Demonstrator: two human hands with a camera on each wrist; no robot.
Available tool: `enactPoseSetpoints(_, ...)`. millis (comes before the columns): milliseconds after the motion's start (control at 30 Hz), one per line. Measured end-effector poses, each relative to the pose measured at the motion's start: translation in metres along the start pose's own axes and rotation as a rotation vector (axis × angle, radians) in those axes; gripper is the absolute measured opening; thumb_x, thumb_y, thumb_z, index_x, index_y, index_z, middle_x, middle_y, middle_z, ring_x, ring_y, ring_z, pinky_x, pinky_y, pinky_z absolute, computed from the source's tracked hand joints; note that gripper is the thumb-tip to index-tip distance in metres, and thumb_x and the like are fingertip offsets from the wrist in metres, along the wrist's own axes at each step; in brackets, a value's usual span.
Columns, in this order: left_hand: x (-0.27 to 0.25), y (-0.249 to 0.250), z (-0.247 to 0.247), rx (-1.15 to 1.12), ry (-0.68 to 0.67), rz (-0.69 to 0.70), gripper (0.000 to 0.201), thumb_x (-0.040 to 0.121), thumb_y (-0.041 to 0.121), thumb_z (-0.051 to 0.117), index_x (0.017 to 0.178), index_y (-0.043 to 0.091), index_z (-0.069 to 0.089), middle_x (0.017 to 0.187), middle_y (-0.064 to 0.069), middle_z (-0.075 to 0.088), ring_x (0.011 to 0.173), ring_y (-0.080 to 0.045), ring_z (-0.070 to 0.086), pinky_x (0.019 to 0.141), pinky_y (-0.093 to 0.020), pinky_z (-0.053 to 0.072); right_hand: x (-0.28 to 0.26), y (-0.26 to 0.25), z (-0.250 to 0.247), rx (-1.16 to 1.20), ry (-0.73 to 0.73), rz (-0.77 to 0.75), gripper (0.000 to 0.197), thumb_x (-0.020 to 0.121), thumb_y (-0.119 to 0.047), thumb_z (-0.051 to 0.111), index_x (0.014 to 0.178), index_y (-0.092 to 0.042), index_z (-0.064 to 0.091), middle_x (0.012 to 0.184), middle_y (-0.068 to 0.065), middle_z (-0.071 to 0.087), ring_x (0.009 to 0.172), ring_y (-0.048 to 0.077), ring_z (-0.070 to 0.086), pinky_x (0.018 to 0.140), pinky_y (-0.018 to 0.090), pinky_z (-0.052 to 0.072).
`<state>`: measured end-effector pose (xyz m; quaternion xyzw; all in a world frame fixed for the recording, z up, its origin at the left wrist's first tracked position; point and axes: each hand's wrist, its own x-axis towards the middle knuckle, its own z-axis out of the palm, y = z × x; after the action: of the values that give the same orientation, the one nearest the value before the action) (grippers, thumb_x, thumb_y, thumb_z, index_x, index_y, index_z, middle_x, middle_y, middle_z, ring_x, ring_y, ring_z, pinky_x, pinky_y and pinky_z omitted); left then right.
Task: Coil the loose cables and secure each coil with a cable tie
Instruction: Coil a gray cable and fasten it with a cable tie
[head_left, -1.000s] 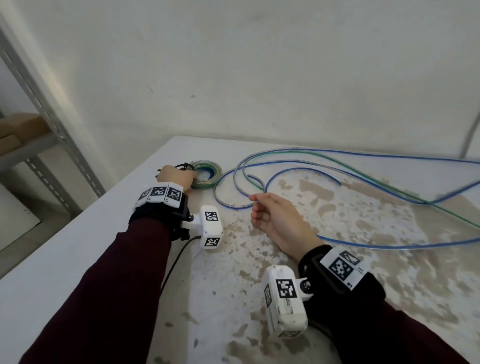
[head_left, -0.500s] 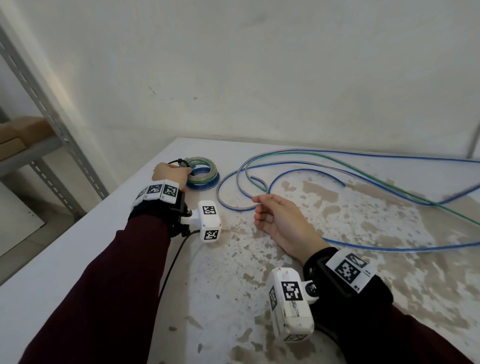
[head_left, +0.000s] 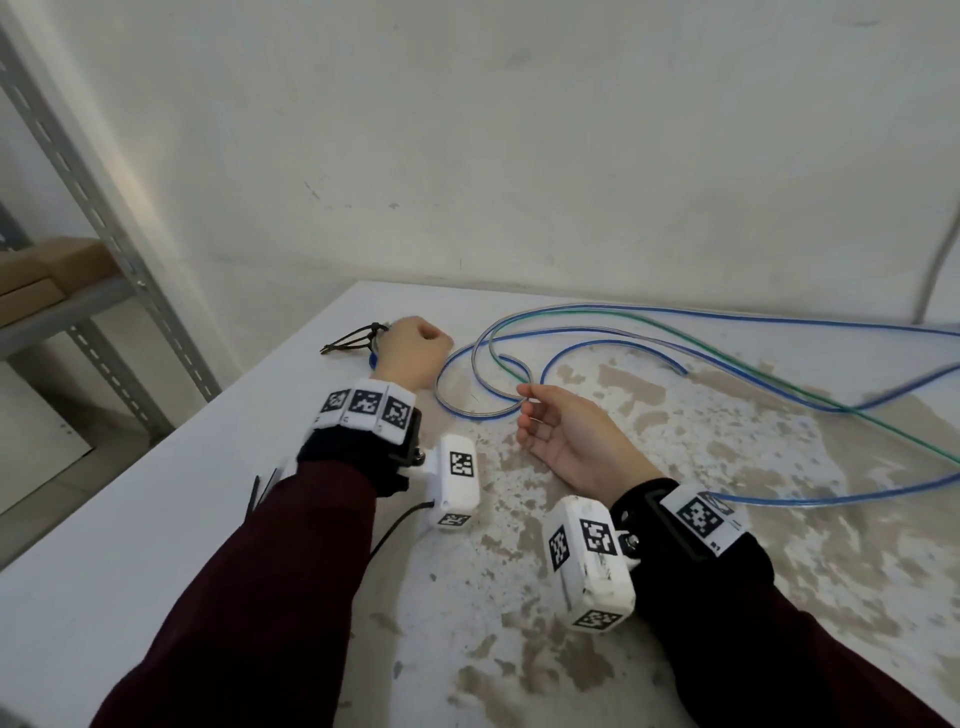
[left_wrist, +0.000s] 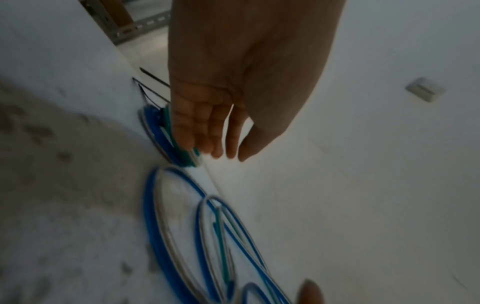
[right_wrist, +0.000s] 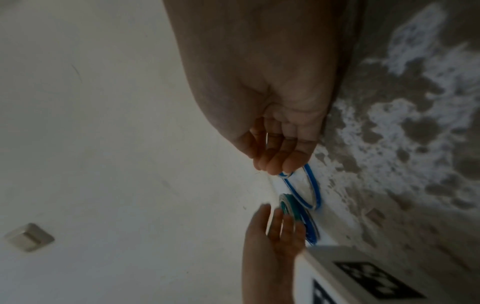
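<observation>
Left hand (head_left: 410, 349) lies with straight fingers on the tied coil (left_wrist: 166, 135) near the table's (head_left: 156, 519) far left corner. Right hand (head_left: 566, 436) pinches a loose cable (head_left: 478, 410) loop just beside it.

**A:** Where are the person's arms?

**B:** Both forearms reach forward in dark maroon sleeves, each wrist wrapped in a black band carrying a white camera block with black-and-white square markers.

**A:** What is the left hand doing?

**B:** The left hand (head_left: 410, 349) lies furthest forward, back of the hand upward, fingers (left_wrist: 197, 131) straight and close together, pointing down and away.

**A:** And the right?

**B:** The right hand (head_left: 571, 436) rests on its little-finger edge, palm turned toward the left. Its fingers (right_wrist: 283, 158) curl loosely inward, with the thumb drawn close to the fingertips. The two hands sit near each other, not touching.
</observation>
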<state>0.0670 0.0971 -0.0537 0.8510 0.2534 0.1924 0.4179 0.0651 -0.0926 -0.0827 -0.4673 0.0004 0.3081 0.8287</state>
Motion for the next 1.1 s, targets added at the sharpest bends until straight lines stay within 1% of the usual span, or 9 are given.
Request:
enactPoseSetpoints(67, -0.001, 0.008, 0.013, 0.011, -0.152, -0.094, 0.008, 0.089, 0.014, 0.058, 0.084, 0.008, 0.058, 0.086, -0.015, 0.062, 0.070, -0.026, 0.065, 0.067, -0.040, 0.058, 0.000, 0.003, 0.001, -0.030, -0.003, -0.012, 0.017, 0.097, -0.009, 0.048, 0.089, -0.003, 0.061, 0.062, 0.004, 0.053, 0.052, 0.012, 0.054, 0.049, 0.021, 0.050)
enactPoseSetpoints(333, 0.016, 0.019, 0.034, 0.442, -0.161, -0.114, 0.028, 0.079, 0.016, 0.069, 0.096, -0.005, 0.064, 0.102, -0.020, 0.068, 0.094, -0.034, 0.066, 0.068, -0.032, 0.048, 0.003, 0.002, 0.001, -0.023, -0.012, -0.003, 0.015, 0.096, -0.008, 0.048, 0.088, -0.003, 0.060, 0.057, 0.004, 0.053, 0.048, 0.011, 0.054, 0.048, 0.022, 0.049)
enactPoseSetpoints(433, 0.015, 0.023, 0.035, 0.412, -0.158, -0.109, 0.019, 0.085, 0.007, 0.057, 0.097, -0.007, 0.060, 0.096, -0.018, 0.066, 0.094, -0.033, 0.065, 0.071, -0.031, 0.048, 0.000, -0.002, -0.001, -0.004, -0.049, 0.028, 0.016, 0.097, -0.009, 0.047, 0.090, -0.004, 0.060, 0.058, 0.004, 0.053, 0.048, 0.011, 0.053, 0.048, 0.021, 0.048)
enactPoseSetpoints(500, 0.015, 0.027, 0.037, 0.184, -0.170, -0.115, 0.009, 0.089, 0.000, 0.046, 0.095, -0.005, 0.052, 0.085, -0.021, 0.066, 0.073, -0.028, 0.069, 0.070, -0.037, 0.054, -0.005, -0.013, -0.003, -0.005, -0.096, 0.017, 0.017, 0.097, -0.010, 0.046, 0.090, -0.005, 0.060, 0.057, 0.002, 0.054, 0.046, 0.010, 0.053, 0.047, 0.020, 0.048)
enactPoseSetpoints(567, 0.011, 0.038, 0.033, -0.073, -0.133, -0.070, 0.007, 0.094, -0.002, 0.038, 0.098, 0.003, 0.041, 0.071, -0.015, 0.061, 0.050, -0.024, 0.059, 0.055, -0.036, 0.050, -0.013, -0.034, -0.004, -0.038, -0.110, -0.084, 0.016, 0.097, -0.010, 0.046, 0.091, -0.006, 0.060, 0.059, 0.001, 0.054, 0.046, 0.010, 0.052, 0.047, 0.019, 0.047)
enactPoseSetpoints(700, -0.019, 0.073, 0.009, -0.152, -0.105, 0.280, 0.002, 0.096, 0.010, 0.049, 0.095, 0.011, 0.049, 0.063, -0.003, 0.054, 0.051, -0.016, 0.042, 0.050, -0.026, 0.036, -0.033, -0.079, -0.011, -0.338, 0.088, -0.479, 0.013, 0.094, -0.009, 0.052, 0.102, -0.016, 0.059, 0.084, 0.000, 0.057, 0.076, 0.014, 0.057, 0.063, 0.023, 0.048)
enactPoseSetpoints(900, -0.093, 0.140, -0.018, -0.244, -0.425, 0.620, 0.006, 0.095, 0.011, 0.055, 0.092, 0.017, 0.056, 0.061, 0.000, 0.052, 0.064, -0.020, 0.037, 0.053, -0.026, 0.031, -0.070, -0.133, -0.039, -1.261, 0.222, -0.952, 0.069, 0.082, -0.009, 0.066, 0.142, -0.021, 0.034, 0.143, 0.005, 0.037, 0.135, 0.020, 0.028, 0.110, 0.029, 0.021)
enactPoseSetpoints(1000, -0.130, 0.174, -0.022, -0.472, -0.512, 0.716, 0.009, 0.096, 0.005, 0.050, 0.091, 0.012, 0.051, 0.056, 0.004, 0.042, 0.056, -0.016, 0.030, 0.048, -0.021, 0.025, -0.093, -0.162, -0.042, -1.380, 0.294, -0.955, 0.023, 0.093, -0.025, 0.058, 0.111, -0.012, 0.063, 0.111, 0.008, 0.060, 0.111, 0.024, 0.051, 0.086, 0.023, 0.031)
enactPoseSetpoints(1100, -0.153, 0.191, -0.025, -0.753, -0.500, 0.716, 0.007, 0.096, 0.008, 0.048, 0.091, 0.013, 0.047, 0.056, 0.005, 0.041, 0.052, -0.012, 0.030, 0.049, -0.022, 0.026, -0.129, -0.190, -0.058, -1.335, 0.405, -0.928, 0.051, 0.099, -0.040, 0.042, 0.067, -0.005, 0.062, 0.068, 0.014, 0.062, 0.071, 0.028, 0.063, 0.067, 0.034, 0.039)
